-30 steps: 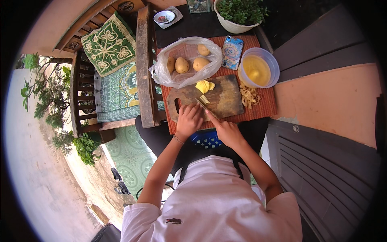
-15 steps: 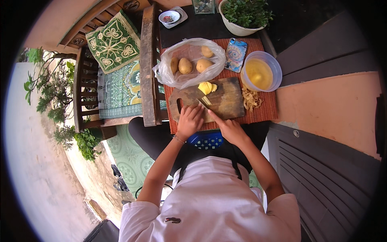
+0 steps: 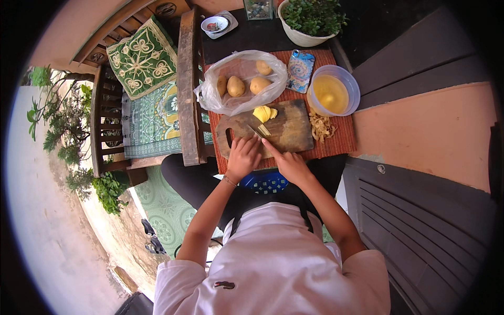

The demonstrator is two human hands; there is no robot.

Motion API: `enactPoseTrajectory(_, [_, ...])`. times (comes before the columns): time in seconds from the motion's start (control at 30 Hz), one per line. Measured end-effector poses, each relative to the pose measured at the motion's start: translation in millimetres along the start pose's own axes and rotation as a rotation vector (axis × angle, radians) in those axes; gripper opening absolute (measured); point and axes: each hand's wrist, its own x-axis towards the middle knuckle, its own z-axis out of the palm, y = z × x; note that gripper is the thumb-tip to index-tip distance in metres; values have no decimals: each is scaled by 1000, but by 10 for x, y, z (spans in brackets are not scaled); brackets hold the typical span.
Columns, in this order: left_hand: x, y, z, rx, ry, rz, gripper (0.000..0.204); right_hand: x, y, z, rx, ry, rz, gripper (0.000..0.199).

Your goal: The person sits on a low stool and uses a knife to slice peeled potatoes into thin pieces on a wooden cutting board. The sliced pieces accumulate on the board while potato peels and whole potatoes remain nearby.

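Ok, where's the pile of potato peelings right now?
In the head view the potato peelings lie on the red mat, just right of the wooden cutting board and just below the clear bowl of yellowish liquid.

light: daylight, outdoors | floor (image 3: 425,126): terracotta paving | left: wooden bench (image 3: 105,105) with green patterned cushions (image 3: 143,58) | far left: leafy plants (image 3: 52,131) | right: dark panelled door (image 3: 425,220)
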Motion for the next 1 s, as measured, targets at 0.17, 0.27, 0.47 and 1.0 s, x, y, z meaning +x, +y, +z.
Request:
enactPoseTrajectory(0.17, [-26, -5, 26, -11, 6, -20, 43, -44, -88, 26, -89, 91, 20, 75])
enactPoseTrajectory(0.27, [-33, -5, 20, 10, -5, -13, 45, -107, -66, 65, -78, 119, 30, 71])
enactPoseTrajectory(0.47, [-25, 3, 8, -4, 9, -13, 46, -94, -51, 24, -84, 104, 53, 66])
enactPoseTrajectory(1.0, [-23, 167, -22, 5, -19, -149, 51, -143, -54, -66, 71, 64, 109, 60])
